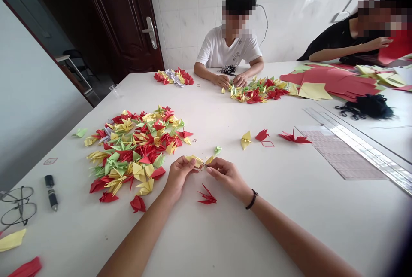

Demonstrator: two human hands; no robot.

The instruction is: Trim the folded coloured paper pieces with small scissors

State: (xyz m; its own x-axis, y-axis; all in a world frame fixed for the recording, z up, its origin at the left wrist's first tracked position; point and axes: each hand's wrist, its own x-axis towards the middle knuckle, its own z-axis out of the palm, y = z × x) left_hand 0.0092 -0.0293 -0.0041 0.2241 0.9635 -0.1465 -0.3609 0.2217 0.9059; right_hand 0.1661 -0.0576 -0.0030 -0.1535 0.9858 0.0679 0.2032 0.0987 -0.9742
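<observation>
My left hand point(180, 175) is closed, thumb and fingertips pinching a yellow folded paper crane point(194, 159). Just beside it, my right hand point(229, 178), with a dark band at the wrist, is pinched at the crane's near end. A thin dark thing shows between the fingertips there, too small to name. Beyond the right fingers lie a yellow folded piece point(210, 159) and a light green folded piece point(218, 150). A red paper crane point(207, 195) rests on the table between my forearms. To the left spreads a large pile of red, yellow, green and some purple cranes point(135, 148).
Across the table point(206, 242), a person in white point(222, 47) handles another pile of cranes point(257, 90). Rightward are single cranes point(294, 137), a clear ruler point(363, 146), black thread point(373, 106) and coloured paper sheets point(334, 80). Glasses point(19, 206) and a pen-like tool point(50, 193) lie left.
</observation>
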